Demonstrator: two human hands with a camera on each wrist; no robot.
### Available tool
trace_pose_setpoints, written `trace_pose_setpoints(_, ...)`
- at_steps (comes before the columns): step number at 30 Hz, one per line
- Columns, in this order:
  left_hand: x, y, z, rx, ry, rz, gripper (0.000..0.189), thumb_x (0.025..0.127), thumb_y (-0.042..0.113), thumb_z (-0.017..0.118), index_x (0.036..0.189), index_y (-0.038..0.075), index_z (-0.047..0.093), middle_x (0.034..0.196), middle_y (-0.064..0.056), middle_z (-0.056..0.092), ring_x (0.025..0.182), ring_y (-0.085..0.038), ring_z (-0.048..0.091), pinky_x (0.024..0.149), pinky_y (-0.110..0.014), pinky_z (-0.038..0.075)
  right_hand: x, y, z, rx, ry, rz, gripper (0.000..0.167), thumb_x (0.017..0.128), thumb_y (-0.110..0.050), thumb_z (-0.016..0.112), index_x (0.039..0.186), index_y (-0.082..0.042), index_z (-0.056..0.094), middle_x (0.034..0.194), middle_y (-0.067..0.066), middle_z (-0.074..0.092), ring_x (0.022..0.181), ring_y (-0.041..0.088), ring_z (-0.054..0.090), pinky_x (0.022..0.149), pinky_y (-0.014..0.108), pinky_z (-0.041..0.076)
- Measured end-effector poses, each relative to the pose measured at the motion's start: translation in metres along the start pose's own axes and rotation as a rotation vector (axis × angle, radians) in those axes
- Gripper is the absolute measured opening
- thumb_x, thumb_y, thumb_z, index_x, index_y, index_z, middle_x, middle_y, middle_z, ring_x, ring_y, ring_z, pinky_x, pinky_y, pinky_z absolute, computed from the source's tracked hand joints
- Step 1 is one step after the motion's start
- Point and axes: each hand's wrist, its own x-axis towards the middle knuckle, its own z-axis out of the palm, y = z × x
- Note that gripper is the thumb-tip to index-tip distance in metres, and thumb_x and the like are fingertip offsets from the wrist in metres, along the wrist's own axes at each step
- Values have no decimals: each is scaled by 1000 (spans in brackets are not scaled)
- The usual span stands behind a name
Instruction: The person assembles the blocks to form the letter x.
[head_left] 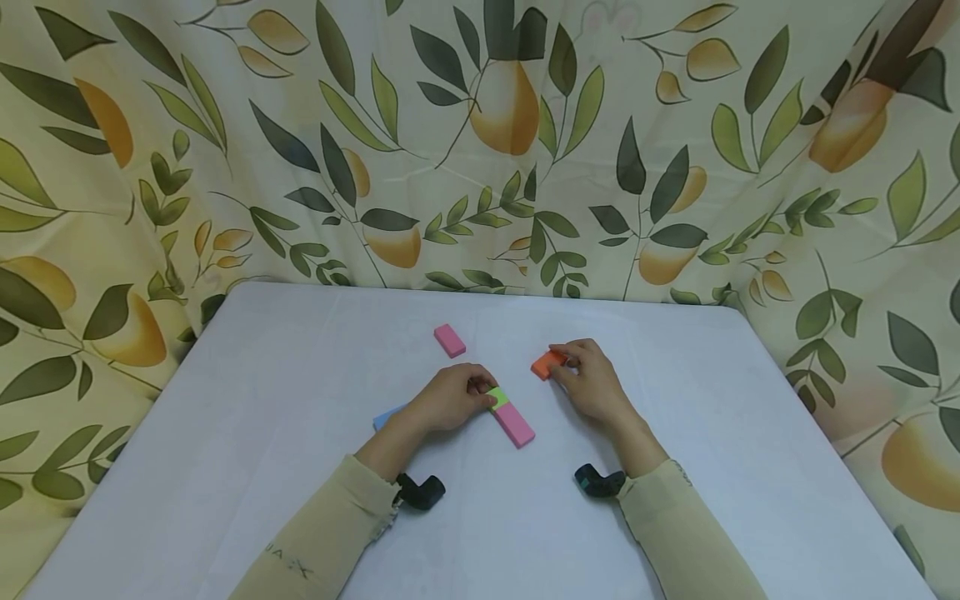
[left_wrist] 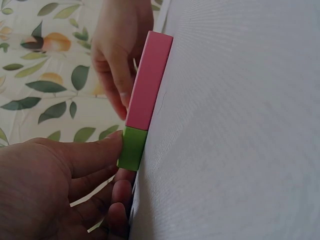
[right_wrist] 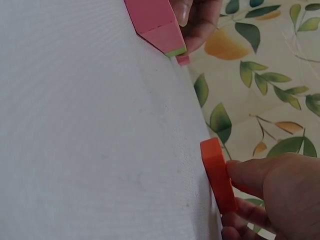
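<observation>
My left hand (head_left: pixel 453 397) pinches a small green block (head_left: pixel 497 398) between thumb and fingers. Against the end of that block lies a longer pink block (head_left: pixel 514 426), the two lined up lengthwise; in the left wrist view the green block (left_wrist: pixel 132 148) and pink block (left_wrist: pixel 151 82) meet end to end. To the right, my right hand (head_left: pixel 592 382) holds an orange block (head_left: pixel 548 364) by its edges. The right wrist view has the thumb on one side of the orange block (right_wrist: pixel 218 175) and fingertips at its lower end.
A second pink block (head_left: pixel 450 341) lies farther back on the white tabletop (head_left: pixel 300 375). Part of a blue block (head_left: pixel 386 417) shows behind my left wrist. Leaf-and-fruit patterned cloth (head_left: pixel 480 208) hangs beyond the table's back edge.
</observation>
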Motion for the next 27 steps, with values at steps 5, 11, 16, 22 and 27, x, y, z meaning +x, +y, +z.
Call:
trace_pose_setpoints(5,0,0,0,2,-3,-3,18,97,23,74,115,19,72,97,2,63,93,-18,56,82,-31,48,-1,0,1,5,-2,9,42,100,-17,64,140,-6,63,135,18,53,119,35,56,103,53,46)
trace_pose_setpoints(11,0,0,0,-1,-8,-5,18,98,24,73,115,19,72,97,2,63,93,-18,57,83,-31,49,-2,1,2,5,-5,18,42,101,-18,64,141,-6,63,135,17,53,118,34,56,102,52,46)
trace_pose_setpoints(16,-1,0,-1,-9,-7,-1,17,98,23,73,114,18,72,98,2,63,93,-18,57,82,-31,49,-2,1,2,11,1,10,42,100,-18,66,140,-6,63,134,17,54,116,33,56,100,51,47)
trace_pose_setpoints(22,-1,0,-1,-17,-7,5,17,98,23,72,115,18,72,98,1,63,93,-18,56,83,-32,48,-2,0,2,16,2,7,42,100,-18,67,140,-6,64,133,17,54,116,33,57,100,51,48)
trace_pose_setpoints(27,-2,0,-2,-17,-8,7,18,98,23,73,115,18,72,97,1,63,93,-18,56,82,-32,48,-2,-1,2,11,-5,11,43,100,-19,67,140,-6,64,133,17,54,117,33,57,100,50,48)
